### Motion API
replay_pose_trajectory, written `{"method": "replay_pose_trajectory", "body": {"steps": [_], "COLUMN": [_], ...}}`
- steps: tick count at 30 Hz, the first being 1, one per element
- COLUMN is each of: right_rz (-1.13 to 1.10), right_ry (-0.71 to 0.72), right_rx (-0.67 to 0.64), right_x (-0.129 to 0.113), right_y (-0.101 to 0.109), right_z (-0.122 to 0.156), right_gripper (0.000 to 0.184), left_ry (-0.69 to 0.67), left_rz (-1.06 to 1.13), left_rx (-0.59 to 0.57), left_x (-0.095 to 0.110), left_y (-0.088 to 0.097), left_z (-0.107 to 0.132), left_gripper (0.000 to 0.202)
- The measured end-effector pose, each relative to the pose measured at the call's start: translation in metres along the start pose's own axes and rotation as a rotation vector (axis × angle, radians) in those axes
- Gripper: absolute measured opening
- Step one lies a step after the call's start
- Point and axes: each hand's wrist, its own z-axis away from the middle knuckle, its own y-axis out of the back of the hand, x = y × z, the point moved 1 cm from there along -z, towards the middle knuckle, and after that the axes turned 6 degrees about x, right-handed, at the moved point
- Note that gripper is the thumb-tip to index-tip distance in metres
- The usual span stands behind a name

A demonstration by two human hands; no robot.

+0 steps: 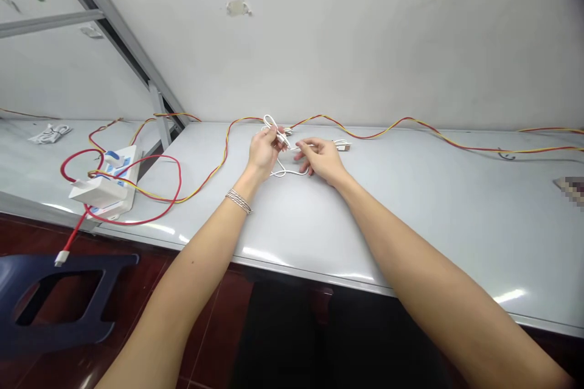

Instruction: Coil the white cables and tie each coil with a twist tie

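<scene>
A thin white cable (286,172) lies looped on the grey table (410,206), near the wall. My left hand (263,149) is closed on a loop of it and holds that loop raised just above the tabletop. My right hand (320,158) rests on the table beside it, fingers pinched on another stretch of the same cable. The cable's plug end (343,146) lies just beyond my right hand. A silver bracelet (238,200) sits on my left wrist.
A red-and-yellow twisted wire (410,127) runs along the wall across the table. A white power strip (107,185) with a white adapter and a red cable (137,219) sits at the left edge. A dark blue chair (55,304) stands below left. Another white cable bundle (50,132) lies far left.
</scene>
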Motion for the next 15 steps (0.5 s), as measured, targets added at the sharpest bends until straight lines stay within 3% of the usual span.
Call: {"method": "replay_pose_trajectory", "body": {"steps": [2, 5, 12, 15], "right_rz": [0.032, -0.015, -0.127, -0.086], "right_ry": [0.034, 0.052, 0.046, 0.040], "right_rx": [-0.007, 0.044, 0.107, 0.098], "right_x": [0.0008, 0.0002, -0.0020, -0.0021], "right_y": [-0.0013, -0.0004, 0.0028, 0.0023], "right_z": [0.0004, 0.0007, 0.0022, 0.0027], "right_gripper": [0.037, 0.033, 0.058, 0.051], "left_ry": [0.032, 0.026, -0.086, -0.134], "left_rz": [0.010, -0.146, -0.481, -0.550], "left_rx": [0.002, 0.006, -0.079, -0.096], "left_x": [0.0011, -0.0003, -0.0049, -0.0056], "left_y": [-0.0003, 0.0004, 0.0017, 0.0035], "left_z": [0.0010, 0.0017, 0.0037, 0.0032], "left_gripper": [0.032, 0.036, 0.026, 0.024]}}
